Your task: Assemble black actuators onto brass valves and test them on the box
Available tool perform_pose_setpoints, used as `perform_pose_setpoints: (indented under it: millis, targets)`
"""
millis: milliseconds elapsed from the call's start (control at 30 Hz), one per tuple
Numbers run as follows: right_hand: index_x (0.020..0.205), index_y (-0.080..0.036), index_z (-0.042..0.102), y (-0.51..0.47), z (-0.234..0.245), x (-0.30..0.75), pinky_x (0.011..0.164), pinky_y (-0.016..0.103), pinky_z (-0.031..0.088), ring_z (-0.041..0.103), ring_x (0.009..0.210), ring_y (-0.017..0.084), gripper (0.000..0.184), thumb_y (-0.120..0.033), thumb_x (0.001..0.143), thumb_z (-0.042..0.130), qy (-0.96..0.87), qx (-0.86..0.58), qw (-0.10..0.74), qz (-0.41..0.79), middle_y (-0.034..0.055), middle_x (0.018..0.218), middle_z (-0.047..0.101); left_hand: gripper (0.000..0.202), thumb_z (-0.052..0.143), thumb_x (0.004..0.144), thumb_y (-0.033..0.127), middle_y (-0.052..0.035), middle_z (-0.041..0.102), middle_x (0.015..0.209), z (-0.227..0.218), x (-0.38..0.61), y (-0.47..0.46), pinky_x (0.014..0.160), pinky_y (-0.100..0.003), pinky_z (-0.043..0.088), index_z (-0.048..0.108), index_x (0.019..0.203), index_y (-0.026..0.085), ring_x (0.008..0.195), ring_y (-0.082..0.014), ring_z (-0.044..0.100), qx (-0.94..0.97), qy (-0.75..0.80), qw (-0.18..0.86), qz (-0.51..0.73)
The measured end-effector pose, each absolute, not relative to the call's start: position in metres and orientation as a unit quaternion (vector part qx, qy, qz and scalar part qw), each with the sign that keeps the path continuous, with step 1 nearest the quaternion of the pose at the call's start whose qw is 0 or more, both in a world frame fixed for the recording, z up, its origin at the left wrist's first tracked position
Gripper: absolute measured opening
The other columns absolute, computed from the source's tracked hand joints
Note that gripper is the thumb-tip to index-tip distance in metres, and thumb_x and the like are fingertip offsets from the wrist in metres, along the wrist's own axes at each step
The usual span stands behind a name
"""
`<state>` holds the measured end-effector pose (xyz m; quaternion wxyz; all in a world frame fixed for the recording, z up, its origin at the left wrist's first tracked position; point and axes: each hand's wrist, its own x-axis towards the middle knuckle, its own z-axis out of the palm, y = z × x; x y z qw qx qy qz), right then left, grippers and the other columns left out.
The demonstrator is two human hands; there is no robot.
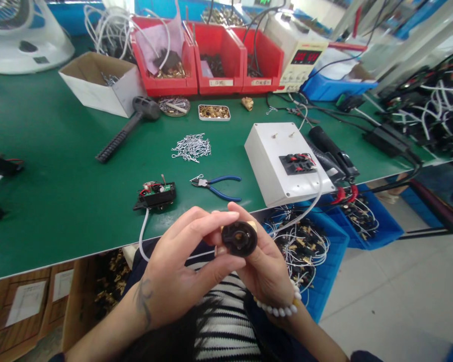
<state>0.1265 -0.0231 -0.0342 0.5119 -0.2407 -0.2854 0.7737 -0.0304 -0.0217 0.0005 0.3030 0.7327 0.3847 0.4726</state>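
Both hands hold one small round black part (239, 238) with a brass piece in its middle, in front of the table's near edge and over my lap. My left hand (181, 271) pinches its left side with thumb and fingers. My right hand (264, 266), with a white bead bracelet at the wrist, cups the part from behind and the right. On the green table (60, 176) just beyond lie a small black assembly with a circuit board (156, 194) trailing a white wire, and blue-handled pliers (216, 184).
A white test box (285, 161) sits at the table edge, right. Farther back lie a pile of metal clips (192, 147), a black mallet (130, 125), a tray of brass parts (214, 111), a cardboard box (101, 83), red bins (219, 60). Blue crates of wired parts (317, 251) stand below.
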Motion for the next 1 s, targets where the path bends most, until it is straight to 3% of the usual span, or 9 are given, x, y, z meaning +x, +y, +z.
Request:
perform_pose_setpoints:
  millis: [267,533,733,900,1000]
  targets:
    - [0.128,-0.036,0.067,-0.025,-0.038,0.127,0.094,0.039,0.058,0.066,0.079,0.014,0.043,-0.041,0.086,0.074,-0.298,-0.268,0.503,0.766,0.0014,0.107,0.072,0.041,0.071,0.091,0.024,0.0011,0.055,0.089,0.002,-0.029,-0.022,0.076,-0.021,0.048,0.056,0.13,0.02,0.081,-0.0109,0.053,0.736,0.391,0.294,0.467]
    - [0.129,-0.033,0.066,-0.029,-0.042,0.127,0.1,0.043,0.055,0.069,0.104,0.021,0.044,-0.049,0.088,0.07,-0.352,-0.297,0.508,0.728,0.0044,0.119,0.071,0.041,0.07,0.091,0.031,0.0013,0.052,0.091,0.003,-0.028,-0.026,0.073,-0.022,0.044,0.055,0.129,0.023,0.082,-0.0115,0.05,0.737,0.419,0.291,0.445]
    - [0.126,-0.035,0.067,-0.031,-0.042,0.127,0.109,0.038,0.049,0.064,0.119,0.019,0.031,-0.034,0.095,0.064,-0.453,-0.31,0.525,0.651,0.0002,0.128,0.068,0.021,0.066,0.087,0.026,0.0012,0.051,0.088,0.006,-0.02,-0.028,0.07,-0.024,0.042,0.056,0.105,0.022,0.076,-0.0126,0.047,0.671,0.492,0.315,0.456]
    - [0.127,-0.034,0.067,-0.03,-0.04,0.127,0.109,0.04,0.049,0.063,0.121,0.021,0.031,-0.033,0.096,0.062,-0.461,-0.312,0.532,0.638,0.0018,0.13,0.068,0.018,0.066,0.086,0.025,0.0006,0.053,0.088,0.006,-0.018,-0.028,0.07,-0.023,0.044,0.058,0.102,0.022,0.079,-0.013,0.051,0.634,0.501,0.373,0.456]
    - [0.125,-0.038,0.067,-0.031,-0.038,0.127,0.11,0.034,0.049,0.063,0.122,0.017,0.031,-0.029,0.096,0.062,-0.482,-0.318,0.535,0.616,-0.0014,0.13,0.068,0.013,0.065,0.09,0.03,0.0015,0.055,0.087,0.007,-0.017,-0.028,0.07,-0.022,0.045,0.06,0.1,0.023,0.077,-0.0119,0.051,0.608,0.496,0.398,0.475]
